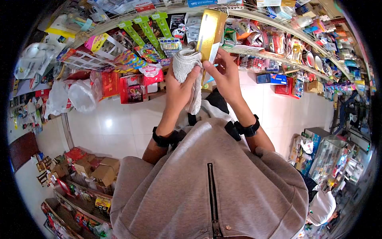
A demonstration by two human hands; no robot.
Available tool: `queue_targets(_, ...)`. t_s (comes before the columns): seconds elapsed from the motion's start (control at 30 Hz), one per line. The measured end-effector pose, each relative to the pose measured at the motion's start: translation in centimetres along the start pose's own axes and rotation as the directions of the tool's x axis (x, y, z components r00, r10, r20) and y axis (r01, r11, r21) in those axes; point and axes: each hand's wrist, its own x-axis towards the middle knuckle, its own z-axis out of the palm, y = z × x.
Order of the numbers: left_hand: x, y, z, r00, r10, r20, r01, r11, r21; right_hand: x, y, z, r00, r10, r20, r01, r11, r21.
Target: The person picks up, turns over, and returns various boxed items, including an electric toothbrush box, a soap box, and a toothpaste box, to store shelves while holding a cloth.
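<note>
In front of my chest, my left hand [180, 87] is closed around a bunched white cloth [185, 65]. One end of the cloth hangs down below my fingers. My right hand [225, 76] grips the lower end of a long gold box [210, 32], thumb on its near face and fingers behind it. The box stands tilted upright, its top reaching the shelf edge. Cloth and box meet between my two hands. Something light blue shows by my right fingers, too covered to name.
A curved shelf [254, 48] with packed goods runs across the front. Red boxes [132, 88] and plastic bags [84, 95] stand at left. A blue box [271, 79] juts out at right. Cardboard boxes [105, 171] lie behind left; a glass case [327, 159] stands right.
</note>
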Motion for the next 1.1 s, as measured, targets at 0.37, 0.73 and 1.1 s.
queue_targets(0.37,-0.7,-0.7,0.2,0.900,-0.420,0.118,0.352,0.539,-0.765,-1.1,-2.1,1.0,0.994,-0.096,-0.051,0.100,0.992,0.074)
queue_targets(0.73,-0.8,-0.6,-1.9,0.930,-0.137,0.340,0.356,0.117,-0.927,-2.3,-3.8,1.0,0.938,-0.295,0.181,0.344,0.737,-0.581)
queue_targets(1.1,0.5,1.1,-3.0,0.874,-0.449,0.187,0.325,0.252,-0.911,-1.5,-3.0,3.7,0.911,-0.282,0.301,0.412,0.578,-0.705)
